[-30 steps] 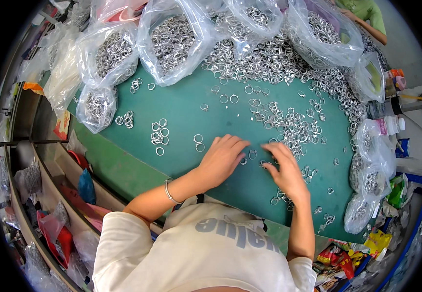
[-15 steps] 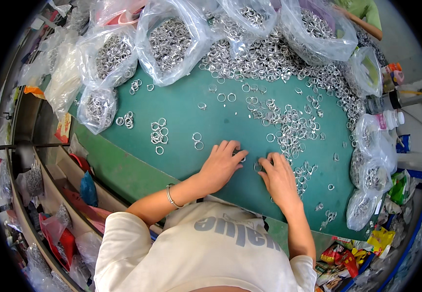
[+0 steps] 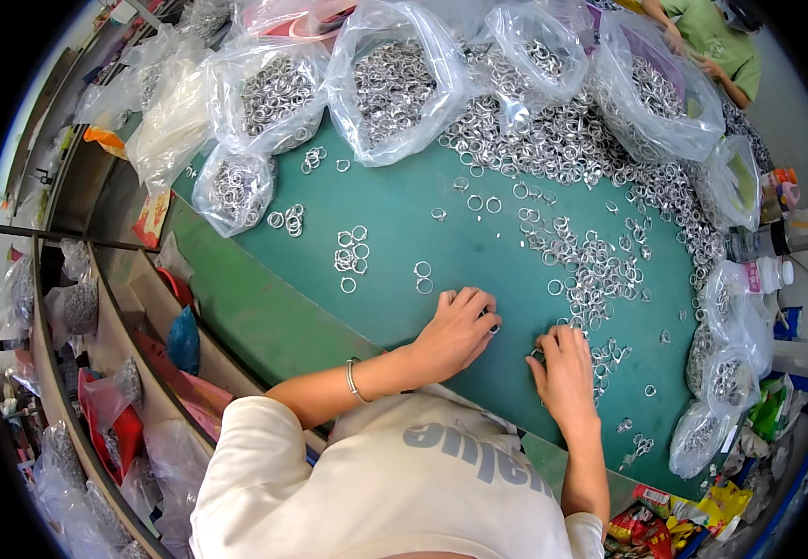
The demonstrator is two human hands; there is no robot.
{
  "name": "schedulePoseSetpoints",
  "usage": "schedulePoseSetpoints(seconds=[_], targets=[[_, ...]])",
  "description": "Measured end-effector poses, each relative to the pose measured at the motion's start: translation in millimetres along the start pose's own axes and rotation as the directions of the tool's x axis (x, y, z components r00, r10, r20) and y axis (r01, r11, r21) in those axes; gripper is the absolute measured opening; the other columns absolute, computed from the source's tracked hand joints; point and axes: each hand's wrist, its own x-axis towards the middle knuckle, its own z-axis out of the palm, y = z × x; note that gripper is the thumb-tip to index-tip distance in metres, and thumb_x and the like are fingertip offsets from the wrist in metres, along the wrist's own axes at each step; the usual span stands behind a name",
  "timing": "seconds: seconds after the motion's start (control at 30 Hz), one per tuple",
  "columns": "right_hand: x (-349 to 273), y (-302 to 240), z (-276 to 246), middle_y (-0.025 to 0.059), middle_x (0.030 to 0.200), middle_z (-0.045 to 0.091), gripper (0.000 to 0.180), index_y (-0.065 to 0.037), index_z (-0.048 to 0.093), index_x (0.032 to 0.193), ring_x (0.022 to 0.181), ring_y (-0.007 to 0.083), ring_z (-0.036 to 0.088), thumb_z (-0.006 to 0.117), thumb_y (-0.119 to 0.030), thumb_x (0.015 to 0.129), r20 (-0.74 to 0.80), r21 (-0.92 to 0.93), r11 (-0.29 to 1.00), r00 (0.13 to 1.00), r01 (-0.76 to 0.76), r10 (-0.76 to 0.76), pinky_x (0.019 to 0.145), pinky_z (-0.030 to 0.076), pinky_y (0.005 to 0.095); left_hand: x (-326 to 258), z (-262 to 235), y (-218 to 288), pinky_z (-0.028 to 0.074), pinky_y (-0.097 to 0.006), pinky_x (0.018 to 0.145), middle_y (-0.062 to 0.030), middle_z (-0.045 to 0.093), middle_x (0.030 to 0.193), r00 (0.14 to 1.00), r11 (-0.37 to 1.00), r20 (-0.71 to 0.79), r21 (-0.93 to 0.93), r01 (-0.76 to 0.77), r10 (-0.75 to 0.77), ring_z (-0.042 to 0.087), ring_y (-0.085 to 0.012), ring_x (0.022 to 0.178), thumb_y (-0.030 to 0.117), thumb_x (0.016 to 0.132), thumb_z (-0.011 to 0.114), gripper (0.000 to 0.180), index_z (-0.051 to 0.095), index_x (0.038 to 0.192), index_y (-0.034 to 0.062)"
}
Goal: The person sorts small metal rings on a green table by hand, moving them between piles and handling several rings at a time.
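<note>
My left hand (image 3: 460, 334) is over the green tabletop with its fingers curled. A bit of a silver ring (image 3: 494, 329) shows at its fingertips, the rest hidden by the fingers. To its right, my right hand (image 3: 567, 368) bends its fingers down at the near edge of a loose pile of silver rings (image 3: 600, 270). Part of another ring (image 3: 537, 353) shows between its thumb and index finger. Two rings (image 3: 424, 278) lie touching beyond my left hand, and a small cluster of rings (image 3: 350, 252) lies farther left.
Open clear bags of rings (image 3: 460, 70) line the far side, with a large heap of rings (image 3: 553, 140) beside them. Smaller filled bags (image 3: 728, 373) edge the right side. Compartments (image 3: 115, 307) stand at the left. Another person (image 3: 721, 51) is at the far right.
The whole view has shifted, so the table appears farther right and lower. My hands are slightly farther apart, both still low over the tabletop.
</note>
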Motion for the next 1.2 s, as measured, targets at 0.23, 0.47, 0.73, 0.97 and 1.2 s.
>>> schedulePoseSetpoints(seconds=[0.23, 0.47, 0.73, 0.97, 1.2], targets=[[-3.5, -11.6, 8.6, 0.0142, 0.089, 0.061, 0.024, 0.001, 0.057, 0.102, 0.08, 0.0243, 0.059, 0.067, -0.009, 0.083, 0.073, 0.695, 0.679, 0.963, -0.235, 0.258, 0.071, 0.048, 0.0335, 3.9, 2.7, 17.0, 0.036, -0.038, 0.078, -0.0089, 0.054, 0.103, 0.995, 0.971, -0.055, -0.22, -0.091, 0.08, 0.051, -0.027, 0.095, 0.004, 0.072, 0.071, 0.032, 0.057, 0.101, 0.0065], [-46.0, 16.6, -13.3, 0.0054, 0.086, 0.067, 0.009, 0.0, 0.061, 0.096, 0.075, 0.0091, 0.059, 0.06, -0.004, 0.088, 0.038, 0.772, 0.511, 0.829, -0.379, 0.558, 0.064, 0.048, 0.0239, 10.1, -3.0, 33.6, 0.042, -0.039, 0.088, -0.0155, 0.051, 0.112, 0.997, 0.984, -0.068, -0.181, 0.011, -0.024, 0.05, -0.0324, 0.102, 0.001, 0.066, 0.077, 0.053, 0.055, 0.114, 0.0029], [-151.3, 100.3, -40.3, 0.0104, 0.083, 0.06, 0.01, 0.002, 0.064, 0.085, 0.064, 0.0185, 0.053, 0.068, 0.001, 0.076, -0.461, 0.277, 0.787, 0.643, -0.55, 0.612, 0.058, 0.043, 0.0288, -7.9, -3.8, 5.8, 0.04, -0.039, 0.085, -0.0144, 0.05, 0.104, 0.99, 0.99, -0.063, 0.058, 0.131, -0.127, 0.049, -0.0316, 0.095, -0.004, 0.074, 0.065, 0.036, 0.057, 0.109, 0.001], [-146.1, 114.4, -46.5, 0.0146, 0.083, 0.059, 0.014, 0.002, 0.062, 0.093, 0.07, 0.0248, 0.056, 0.064, -0.002, 0.08, -0.517, 0.347, 0.725, 0.524, -0.596, 0.678, 0.062, 0.045, 0.0354, -4.9, -2.4, 9.0, 0.042, -0.038, 0.084, -0.016, 0.05, 0.101, 0.987, 0.988, -0.056, 0.042, 0.151, -0.149, 0.051, -0.0328, 0.095, -0.005, 0.075, 0.065, 0.029, 0.057, 0.103, -0.0017], [-106.5, 130.0, -26.7, 0.0155, 0.081, 0.057, 0.011, 0.003, 0.057, 0.09, 0.068, 0.0293, 0.057, 0.061, 0.001, 0.08, -0.491, 0.232, 0.793, 0.635, -0.564, 0.596, 0.061, 0.045, 0.0384, 14.4, 11.7, 19.4, 0.041, -0.038, 0.083, -0.015, 0.05, 0.102, 0.995, 0.994, -0.002, 0.055, 0.096, -0.096, 0.051, -0.0325, 0.095, -0.003, 0.076, 0.064, 0.038, 0.055, 0.112, 0.0018]])
